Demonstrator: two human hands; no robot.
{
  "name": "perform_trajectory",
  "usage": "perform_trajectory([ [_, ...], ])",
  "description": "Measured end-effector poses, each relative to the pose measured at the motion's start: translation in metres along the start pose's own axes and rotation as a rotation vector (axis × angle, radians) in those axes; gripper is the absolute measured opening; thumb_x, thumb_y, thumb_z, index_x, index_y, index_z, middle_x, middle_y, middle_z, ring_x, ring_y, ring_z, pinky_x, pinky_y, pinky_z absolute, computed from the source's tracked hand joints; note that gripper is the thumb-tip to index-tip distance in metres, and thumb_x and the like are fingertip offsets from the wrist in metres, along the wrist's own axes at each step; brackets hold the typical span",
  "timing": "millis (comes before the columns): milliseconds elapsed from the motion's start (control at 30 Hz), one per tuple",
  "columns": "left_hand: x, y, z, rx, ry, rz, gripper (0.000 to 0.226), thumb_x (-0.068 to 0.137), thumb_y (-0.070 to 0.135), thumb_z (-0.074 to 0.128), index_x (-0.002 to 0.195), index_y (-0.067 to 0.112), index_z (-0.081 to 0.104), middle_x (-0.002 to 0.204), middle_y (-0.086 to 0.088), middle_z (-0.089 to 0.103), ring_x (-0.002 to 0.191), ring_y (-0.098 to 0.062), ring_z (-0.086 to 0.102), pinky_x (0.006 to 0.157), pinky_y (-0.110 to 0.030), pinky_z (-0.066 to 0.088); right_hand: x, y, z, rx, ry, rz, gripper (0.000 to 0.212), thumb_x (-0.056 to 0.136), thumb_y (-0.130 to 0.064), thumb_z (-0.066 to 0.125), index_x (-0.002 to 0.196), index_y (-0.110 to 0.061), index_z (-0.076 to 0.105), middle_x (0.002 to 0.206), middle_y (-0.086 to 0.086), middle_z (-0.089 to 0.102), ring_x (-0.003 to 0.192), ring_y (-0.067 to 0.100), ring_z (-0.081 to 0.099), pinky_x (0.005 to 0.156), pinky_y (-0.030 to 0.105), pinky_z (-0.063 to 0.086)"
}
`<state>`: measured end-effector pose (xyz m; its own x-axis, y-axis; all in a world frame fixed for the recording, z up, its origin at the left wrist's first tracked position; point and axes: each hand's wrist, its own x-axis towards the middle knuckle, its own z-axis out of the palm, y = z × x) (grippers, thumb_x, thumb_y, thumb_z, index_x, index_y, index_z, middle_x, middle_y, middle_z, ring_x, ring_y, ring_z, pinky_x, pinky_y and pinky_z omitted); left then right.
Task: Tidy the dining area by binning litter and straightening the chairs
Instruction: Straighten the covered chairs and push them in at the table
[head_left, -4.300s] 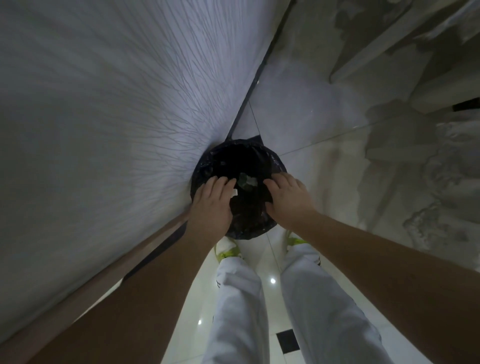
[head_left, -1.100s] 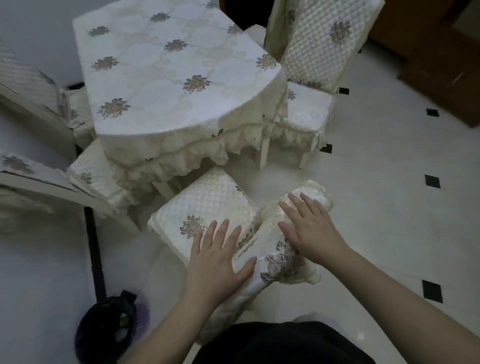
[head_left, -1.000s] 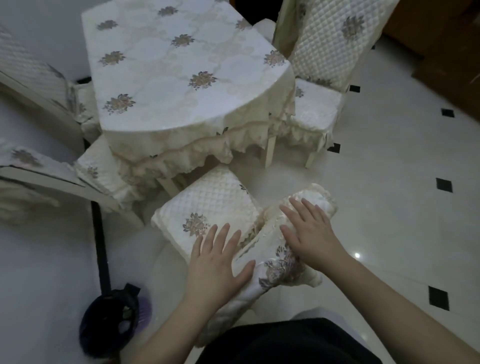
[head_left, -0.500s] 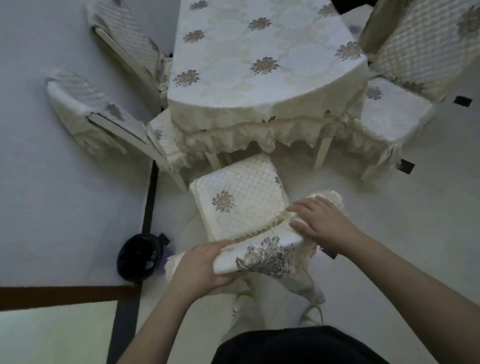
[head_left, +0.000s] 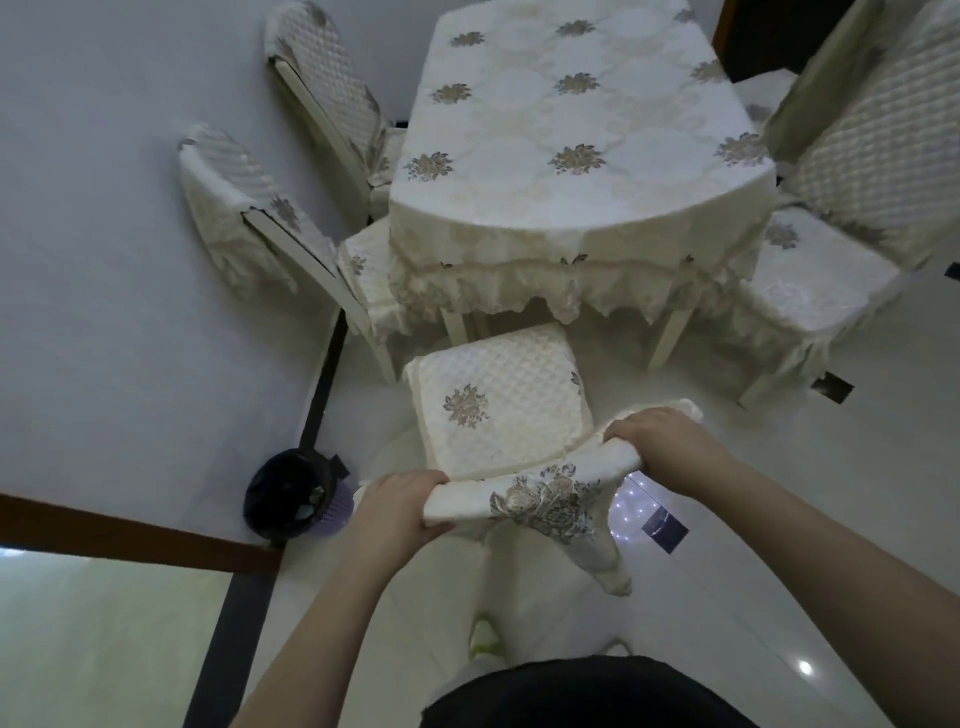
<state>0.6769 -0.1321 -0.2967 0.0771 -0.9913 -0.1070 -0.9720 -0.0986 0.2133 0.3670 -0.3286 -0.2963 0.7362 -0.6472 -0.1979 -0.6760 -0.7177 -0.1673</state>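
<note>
left hand (head_left: 397, 512) and right hand (head_left: 657, 441) each clamped on chair (head_left: 498, 410) backrest, chair facing worktop (head_left: 571, 150).

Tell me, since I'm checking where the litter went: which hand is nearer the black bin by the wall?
Left. The left hand grips the chair back at its end just beside the black bin; the right hand grips the far end, across the chair from it.

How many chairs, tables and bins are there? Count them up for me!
Chairs: 4, the one that the left hand and right hand grip, two by the wall, one on the right.
Tables: 1.
Bins: 1.
Total: 6.
</note>
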Motion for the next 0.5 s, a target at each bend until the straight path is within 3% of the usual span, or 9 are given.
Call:
perform_trajectory([
  [200, 0.003, 0.000, 0.001, -0.025, 0.043, 0.019, 0.035, 0.056, 0.044, 0.078, 0.087, 0.032, 0.068, 0.076, 0.009, 0.068, 0.069, -0.017, 0.065, 0.059, -0.029, 0.048, -0.002, -0.005, -0.016, -0.127, -0.101, -0.023, 0.047, 0.079, -0.013, 0.058, 0.120, -0.036, 0.057, 0.113, -0.010, 0.063, 0.107, 0.015, 0.057, 0.090, 0.030, 0.040],
  [500, 0.007, 0.006, 0.005, -0.098, 0.108, 0.145, 0.029, 0.063, 0.049, 0.061, 0.086, 0.033, 0.067, 0.072, 0.011, 0.066, 0.064, -0.013, 0.063, 0.052, -0.024, 0.044, -0.018, -0.004, -0.023, -0.185, -0.129, 0.017, 0.045, 0.085, -0.014, 0.052, 0.125, -0.036, 0.055, 0.122, -0.010, 0.060, 0.113, 0.014, 0.054, 0.095, 0.031, 0.039],
])
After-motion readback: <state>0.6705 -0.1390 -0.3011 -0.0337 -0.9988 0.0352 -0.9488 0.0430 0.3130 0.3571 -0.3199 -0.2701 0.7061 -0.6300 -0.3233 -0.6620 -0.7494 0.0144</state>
